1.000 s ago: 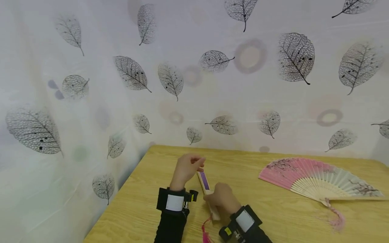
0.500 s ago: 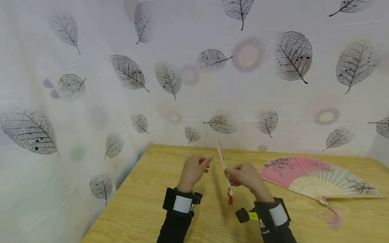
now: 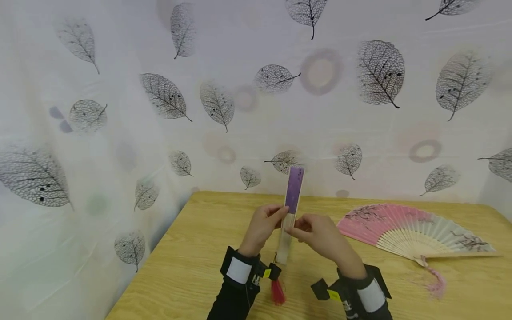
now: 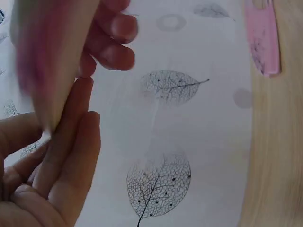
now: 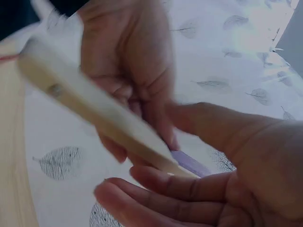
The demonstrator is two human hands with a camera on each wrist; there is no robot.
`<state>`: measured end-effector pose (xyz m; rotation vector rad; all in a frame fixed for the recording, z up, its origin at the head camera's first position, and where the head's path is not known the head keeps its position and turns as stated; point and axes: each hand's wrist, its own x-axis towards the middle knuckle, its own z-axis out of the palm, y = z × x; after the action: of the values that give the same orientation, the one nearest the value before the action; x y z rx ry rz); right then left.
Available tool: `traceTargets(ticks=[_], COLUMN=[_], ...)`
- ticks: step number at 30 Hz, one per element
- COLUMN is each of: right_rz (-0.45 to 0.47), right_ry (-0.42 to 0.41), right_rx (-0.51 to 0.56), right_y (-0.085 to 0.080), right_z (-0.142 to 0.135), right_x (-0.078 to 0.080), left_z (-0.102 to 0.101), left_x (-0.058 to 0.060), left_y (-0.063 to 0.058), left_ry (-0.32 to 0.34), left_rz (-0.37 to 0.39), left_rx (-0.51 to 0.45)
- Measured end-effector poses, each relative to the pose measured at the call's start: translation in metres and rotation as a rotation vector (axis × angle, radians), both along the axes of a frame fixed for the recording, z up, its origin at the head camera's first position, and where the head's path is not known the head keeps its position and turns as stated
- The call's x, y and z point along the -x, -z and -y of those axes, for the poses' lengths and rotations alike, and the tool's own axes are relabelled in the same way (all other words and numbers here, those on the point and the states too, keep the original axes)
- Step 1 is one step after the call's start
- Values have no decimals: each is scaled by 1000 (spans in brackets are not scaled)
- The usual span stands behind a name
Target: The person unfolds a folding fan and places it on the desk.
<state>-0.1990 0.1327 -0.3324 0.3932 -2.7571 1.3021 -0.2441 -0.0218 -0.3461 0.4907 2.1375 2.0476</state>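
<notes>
While a folded fan [image 3: 294,191] is held, a spread fan [image 3: 416,233] lies nearby.

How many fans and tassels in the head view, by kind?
Folded fan: 1
Spread fan: 1
Red tassel: 1
Pale pink tassel: 1
Total: 4

Soft, rather dim light falls evenly on the curtain [image 3: 240,44] behind the hands [image 3: 322,235] and the counter [image 3: 192,249] beneath them. In the right wrist view, glare whitens the curtain beyond the hands; in both wrist views the held fan [image 4: 59,52] between them blurs.
</notes>
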Motion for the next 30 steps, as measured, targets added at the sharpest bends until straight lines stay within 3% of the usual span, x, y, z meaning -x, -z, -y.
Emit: traceTargets(ticks=[4, 7, 10, 17, 23, 30], right_rz=[112, 116, 78, -7, -72, -105], right_ry=[18, 52, 93, 206, 206, 206], right_rx=[192, 268, 244, 102, 17, 31], right_y=[-1, 1, 5, 7, 6, 5], right_z=[-5, -9, -14, -30, -33, -31], right_x=[-1, -1, 0, -4, -6, -2], left_z=[-9, -19, -25, -27, -31, -31], left_x=[-1, -4, -7, -12, -11, -8], left_y=[6, 8, 11, 15, 19, 18], left_ry=[-34, -36, -33, -17, 17, 24], left_rz=[74, 125, 128, 53, 27, 24], left_rx=[-207, -323, -296, -163, -88, -113])
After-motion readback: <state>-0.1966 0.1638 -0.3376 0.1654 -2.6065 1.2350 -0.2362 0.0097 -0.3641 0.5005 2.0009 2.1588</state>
